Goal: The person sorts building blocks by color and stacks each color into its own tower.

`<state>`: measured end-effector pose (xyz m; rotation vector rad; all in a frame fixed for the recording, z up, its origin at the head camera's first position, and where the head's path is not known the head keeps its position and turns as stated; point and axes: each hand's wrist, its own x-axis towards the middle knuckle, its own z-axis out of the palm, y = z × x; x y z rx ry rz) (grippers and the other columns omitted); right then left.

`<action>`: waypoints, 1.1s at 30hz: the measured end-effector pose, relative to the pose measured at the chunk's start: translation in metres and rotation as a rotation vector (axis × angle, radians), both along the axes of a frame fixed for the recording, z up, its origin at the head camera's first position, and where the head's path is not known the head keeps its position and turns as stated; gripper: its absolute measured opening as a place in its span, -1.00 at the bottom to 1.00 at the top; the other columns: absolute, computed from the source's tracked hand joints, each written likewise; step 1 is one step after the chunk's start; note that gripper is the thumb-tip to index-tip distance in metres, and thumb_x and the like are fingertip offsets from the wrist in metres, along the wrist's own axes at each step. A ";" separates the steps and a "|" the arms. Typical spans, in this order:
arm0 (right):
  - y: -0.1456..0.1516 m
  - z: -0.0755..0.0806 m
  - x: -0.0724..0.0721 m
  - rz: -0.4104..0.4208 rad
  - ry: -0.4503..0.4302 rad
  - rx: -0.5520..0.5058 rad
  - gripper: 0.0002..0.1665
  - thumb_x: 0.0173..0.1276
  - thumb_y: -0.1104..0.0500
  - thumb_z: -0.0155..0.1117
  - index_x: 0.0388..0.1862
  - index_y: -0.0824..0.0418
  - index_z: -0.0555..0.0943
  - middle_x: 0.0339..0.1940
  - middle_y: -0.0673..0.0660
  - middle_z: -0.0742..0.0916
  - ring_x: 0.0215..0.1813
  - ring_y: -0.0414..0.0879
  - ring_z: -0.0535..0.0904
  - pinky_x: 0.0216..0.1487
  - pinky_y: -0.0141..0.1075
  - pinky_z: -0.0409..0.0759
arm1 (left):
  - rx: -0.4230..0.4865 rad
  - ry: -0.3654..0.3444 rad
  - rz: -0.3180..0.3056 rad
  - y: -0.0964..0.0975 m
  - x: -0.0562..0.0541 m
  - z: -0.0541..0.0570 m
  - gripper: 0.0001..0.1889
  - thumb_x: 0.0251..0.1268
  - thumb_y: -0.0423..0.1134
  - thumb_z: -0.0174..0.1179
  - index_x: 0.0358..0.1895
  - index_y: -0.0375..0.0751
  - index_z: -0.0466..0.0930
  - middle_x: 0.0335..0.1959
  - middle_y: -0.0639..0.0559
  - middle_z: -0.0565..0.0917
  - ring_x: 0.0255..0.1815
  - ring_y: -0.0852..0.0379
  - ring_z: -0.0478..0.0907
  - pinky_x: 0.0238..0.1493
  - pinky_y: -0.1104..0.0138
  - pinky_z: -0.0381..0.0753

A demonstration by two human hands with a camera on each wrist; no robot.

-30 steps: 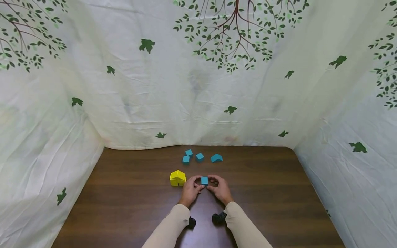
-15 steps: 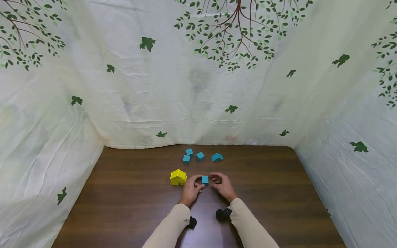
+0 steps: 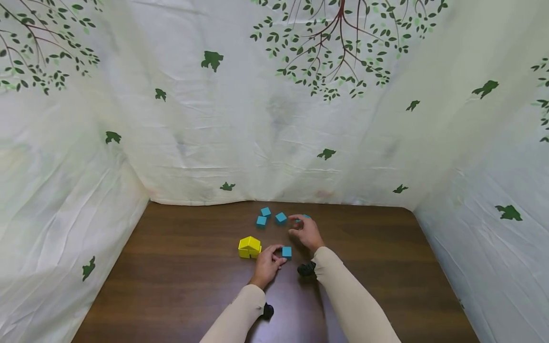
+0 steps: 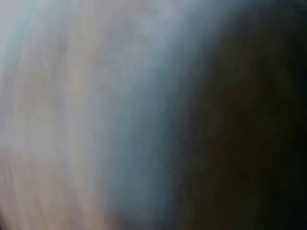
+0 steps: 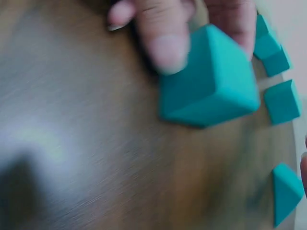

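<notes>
On the counter [image 3: 171, 286], centre, we pinch the blue cube [image 3: 287, 253] in the left hand [image 3: 265, 266]; right hand [image 3: 308, 234] has fingers parted by the far blue wedge [image 5: 286, 194]. Closing off-centre, we could skid the wedge.

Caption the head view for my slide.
Left hand holds a blue cube beside yellow blocks on a brown table; the right hand partly hides another blue block.

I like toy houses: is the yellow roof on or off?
On: the head view shows the roof sitting atop the yellow blocks.
</notes>
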<state>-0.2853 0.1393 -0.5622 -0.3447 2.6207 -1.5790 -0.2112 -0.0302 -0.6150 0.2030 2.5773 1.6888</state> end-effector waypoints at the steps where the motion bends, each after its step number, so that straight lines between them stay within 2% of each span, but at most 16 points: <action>1: -0.003 0.002 -0.004 0.009 -0.009 0.010 -0.52 0.25 0.35 0.35 0.18 0.28 0.55 0.08 0.23 0.64 -0.02 0.09 0.56 -0.13 -0.11 0.59 | 0.001 0.000 0.001 -0.001 0.000 0.000 -0.62 0.16 -0.42 0.32 0.07 -0.33 0.55 -0.24 -0.08 0.56 -0.60 0.25 0.53 -0.49 0.44 0.58; 6: -0.015 0.006 -0.019 0.044 -0.040 0.059 -0.45 0.23 0.39 0.35 0.22 0.24 0.52 0.15 0.23 0.59 0.03 0.13 0.55 -0.10 -0.10 0.59 | 0.002 0.007 -0.010 -0.001 0.003 0.001 -0.62 0.17 -0.41 0.32 0.07 -0.34 0.54 -0.22 -0.09 0.56 -0.59 0.26 0.53 -0.48 0.45 0.58; 11: -0.022 0.002 -0.032 0.110 -0.013 0.152 -0.42 0.22 0.45 0.32 0.25 0.28 0.49 0.19 0.23 0.56 -0.01 0.13 0.54 -0.09 -0.07 0.57 | 0.005 0.027 -0.008 -0.001 0.004 0.001 -0.62 0.15 -0.42 0.32 0.07 -0.32 0.55 -0.22 -0.08 0.56 -0.60 0.28 0.53 -0.47 0.46 0.58; 16: -0.030 0.000 -0.038 0.134 0.007 0.247 -0.46 0.24 0.45 0.30 0.22 0.29 0.50 0.18 0.24 0.55 0.01 0.13 0.51 -0.02 -0.02 0.53 | 0.005 0.036 -0.005 -0.003 0.004 0.000 -0.63 0.15 -0.43 0.33 0.06 -0.32 0.55 -0.21 -0.09 0.57 -0.60 0.30 0.53 -0.47 0.47 0.57; 19: -0.032 0.000 -0.038 0.120 0.005 0.302 -0.52 0.25 0.44 0.30 0.17 0.27 0.54 0.15 0.22 0.55 0.06 0.11 0.51 0.04 -0.04 0.52 | 0.009 0.042 -0.008 -0.003 0.004 0.001 -0.63 0.15 -0.43 0.33 0.06 -0.33 0.56 -0.20 -0.11 0.57 -0.61 0.30 0.53 -0.48 0.46 0.57; 27: -0.027 -0.002 -0.037 0.073 -0.032 0.313 -0.61 0.25 0.42 0.31 0.07 0.26 0.57 -0.02 0.20 0.62 -0.17 0.02 0.49 -0.12 -0.11 0.50 | 0.030 0.056 0.000 0.002 0.003 0.002 -0.63 0.14 -0.45 0.33 0.05 -0.35 0.56 -0.23 -0.11 0.57 -0.63 0.30 0.51 -0.50 0.46 0.56; 33: -0.026 -0.009 -0.031 0.066 -0.069 0.254 -0.63 0.28 0.40 0.29 0.07 0.25 0.55 -0.06 0.21 0.65 -0.11 0.06 0.56 -0.08 -0.08 0.55 | 0.036 0.067 -0.004 -0.002 0.005 -0.002 -0.64 0.14 -0.44 0.33 0.04 -0.37 0.56 -0.24 -0.12 0.57 -0.63 0.28 0.52 -0.52 0.44 0.57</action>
